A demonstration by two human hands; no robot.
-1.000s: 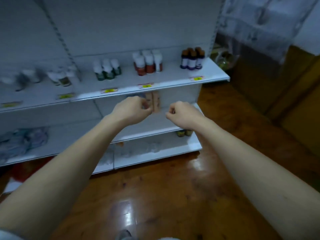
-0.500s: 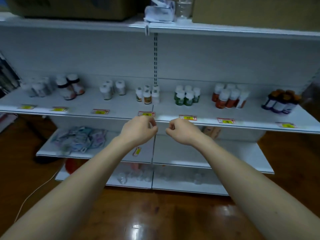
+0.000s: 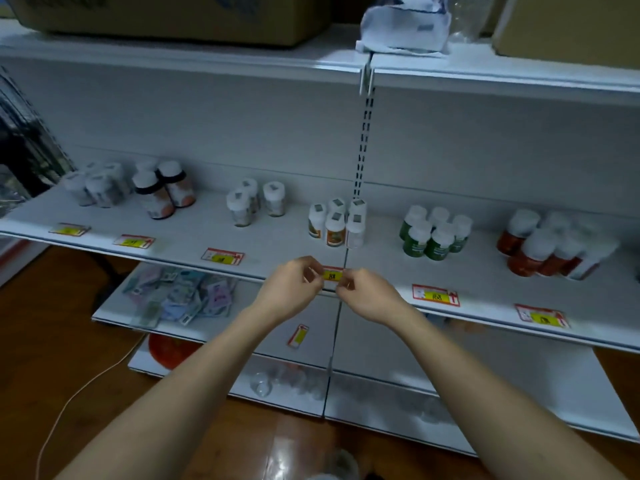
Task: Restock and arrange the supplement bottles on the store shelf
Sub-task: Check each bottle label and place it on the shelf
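Left hand [image 3: 289, 292] and right hand [image 3: 369, 296] both at front edge of middle shelf [image 3: 194, 237], fingers curled, pinching opposite ends of red-and-yellow price tag [image 3: 333, 274]. Supplement bottles stand in clusters along same shelf: orange-label bottles [image 3: 337, 223] just behind tag, green bottles [image 3: 434, 233] to right, red bottles [image 3: 550, 247] further right, clear white-capped bottles [image 3: 256, 206] to left, dark-collared pair [image 3: 162, 192] beyond. Cardboard box [image 3: 173, 15] on top shelf.

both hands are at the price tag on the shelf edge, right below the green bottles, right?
Not quite. In the head view both hands, left and right, are at the price tag, but it sits below the orange-labelled bottles; the green bottles stand further right.
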